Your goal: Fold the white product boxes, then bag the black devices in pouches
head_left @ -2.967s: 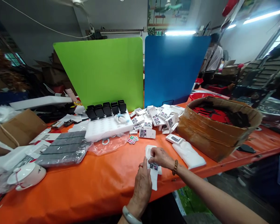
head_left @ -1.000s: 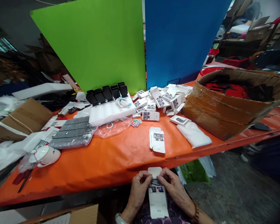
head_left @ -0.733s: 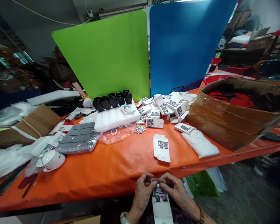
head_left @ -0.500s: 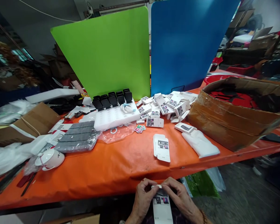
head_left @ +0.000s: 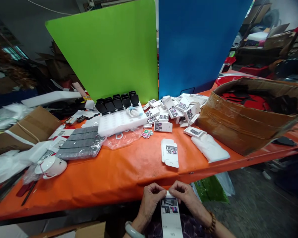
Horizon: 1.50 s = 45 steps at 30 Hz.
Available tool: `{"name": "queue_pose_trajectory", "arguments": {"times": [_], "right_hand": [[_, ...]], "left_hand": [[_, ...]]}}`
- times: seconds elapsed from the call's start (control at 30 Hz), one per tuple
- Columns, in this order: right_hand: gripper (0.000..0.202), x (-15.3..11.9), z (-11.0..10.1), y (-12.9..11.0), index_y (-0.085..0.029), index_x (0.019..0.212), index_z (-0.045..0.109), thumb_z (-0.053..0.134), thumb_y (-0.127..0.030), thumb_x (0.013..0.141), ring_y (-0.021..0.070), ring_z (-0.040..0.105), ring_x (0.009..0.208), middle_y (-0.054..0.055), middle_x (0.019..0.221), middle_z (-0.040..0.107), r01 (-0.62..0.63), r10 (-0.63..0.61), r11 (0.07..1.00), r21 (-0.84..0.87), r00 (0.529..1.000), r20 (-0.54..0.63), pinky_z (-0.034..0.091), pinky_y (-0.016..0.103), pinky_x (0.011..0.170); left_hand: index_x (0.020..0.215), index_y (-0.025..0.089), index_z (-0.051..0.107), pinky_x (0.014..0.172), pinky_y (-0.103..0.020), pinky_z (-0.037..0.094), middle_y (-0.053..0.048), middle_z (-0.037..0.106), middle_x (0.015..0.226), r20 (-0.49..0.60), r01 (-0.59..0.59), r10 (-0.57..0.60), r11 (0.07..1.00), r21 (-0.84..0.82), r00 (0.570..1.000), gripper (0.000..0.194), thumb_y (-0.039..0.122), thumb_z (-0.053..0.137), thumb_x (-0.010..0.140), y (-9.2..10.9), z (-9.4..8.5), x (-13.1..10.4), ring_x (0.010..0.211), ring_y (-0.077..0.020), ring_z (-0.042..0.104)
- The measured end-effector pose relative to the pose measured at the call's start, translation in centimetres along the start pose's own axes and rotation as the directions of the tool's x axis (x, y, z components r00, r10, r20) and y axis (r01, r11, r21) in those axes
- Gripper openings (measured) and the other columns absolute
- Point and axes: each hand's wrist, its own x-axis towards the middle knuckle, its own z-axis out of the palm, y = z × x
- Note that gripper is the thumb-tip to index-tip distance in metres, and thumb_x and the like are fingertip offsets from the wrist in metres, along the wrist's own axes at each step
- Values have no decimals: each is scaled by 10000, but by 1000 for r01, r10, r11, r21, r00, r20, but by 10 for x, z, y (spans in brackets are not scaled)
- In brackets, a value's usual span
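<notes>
Below the table's front edge, a white printed box (head_left: 172,221) hangs upright between both hands. My left hand (head_left: 151,199) pinches its upper left corner, and my right hand (head_left: 185,197) pinches the upper right. The fingertips nearly meet at its top edge. Flat white cartons (head_left: 170,152) lie on the orange table just beyond the hands. Farther back is a heap of white boxes (head_left: 178,107), with one box (head_left: 163,127) lying at its front. Small coloured cards (head_left: 147,133) rest to its left.
On the orange table (head_left: 109,178) stand a large cardboard box (head_left: 233,129) at right, a white foam tray (head_left: 121,122) with black pieces, a wrapped grey cloth (head_left: 80,143) and a white cup (head_left: 51,167). Green (head_left: 109,49) and blue (head_left: 191,43) panels rise behind.
The view has shifted slightly, moving the table items up and left. Both hands appear a little higher, with more of the box and both wrists showing; the grip at its top remains.
</notes>
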Motion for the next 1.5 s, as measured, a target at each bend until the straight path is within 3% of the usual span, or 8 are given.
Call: {"name": "queue_pose_trajectory", "arguments": {"times": [0.2,0.53,0.67,0.77,0.87,0.93,1.13,1.5], "right_hand": [[314,-3,-5,3,-168,583,559,709,-430,668,83,382,456,-51,503,489,-14,14,999,-29,1000,8,285,222,466],[240,-13,-13,1,-156,724,691,696,-396,727,130,546,560,7,655,647,84,-63,980,-182,991,117,420,232,518],[211,14,-33,-51,-161,687,616,729,-340,683,107,502,502,-17,608,594,107,-71,955,-277,988,135,384,205,433],[294,45,-57,-117,-171,690,581,728,-425,687,114,511,501,-11,600,591,291,-306,921,-260,952,-17,417,234,460],[386,71,-76,-170,-200,914,530,709,-472,705,141,609,662,11,808,637,554,-553,827,-98,769,-322,503,272,608],[401,84,-81,-182,-209,1009,488,657,-472,759,155,636,735,27,901,634,599,-613,784,-162,707,-352,518,298,670],[113,108,-70,-142,-150,913,595,590,-205,814,176,618,786,81,940,657,315,-461,417,-853,882,101,474,303,747],[269,141,-37,-109,-79,948,579,666,-88,694,236,588,873,179,1042,615,94,-215,236,-967,976,43,381,270,661]], "left_hand": [[686,132,708,622,-257,418,-24,670,643,175,-3,-3,999,32,985,221,347,752,655,-3,-7,-1,613,-150,567],[607,148,612,584,-251,425,-9,643,614,102,-51,54,998,-40,993,263,333,798,602,-22,2,8,592,-143,555],[790,159,641,646,-258,461,-22,662,721,-14,-220,220,974,-48,975,251,379,723,702,4,9,18,683,-162,594],[885,159,638,663,-278,482,-38,666,740,-169,-287,283,958,-2,944,307,430,666,744,26,10,29,709,-185,621],[933,160,648,733,-323,511,-81,684,861,-213,-354,372,927,120,903,287,404,608,788,36,13,39,814,-222,647],[1023,169,647,851,-383,503,-117,682,1024,-155,-421,465,872,248,872,276,330,578,810,34,18,44,957,-252,640],[1236,153,566,1090,-542,317,-178,460,1419,146,-536,591,566,626,793,437,160,568,799,3,36,56,1357,-335,347],[1385,127,421,1082,-512,350,-157,343,1501,256,-383,373,321,867,892,624,97,574,780,5,44,52,1397,-343,255]]}}
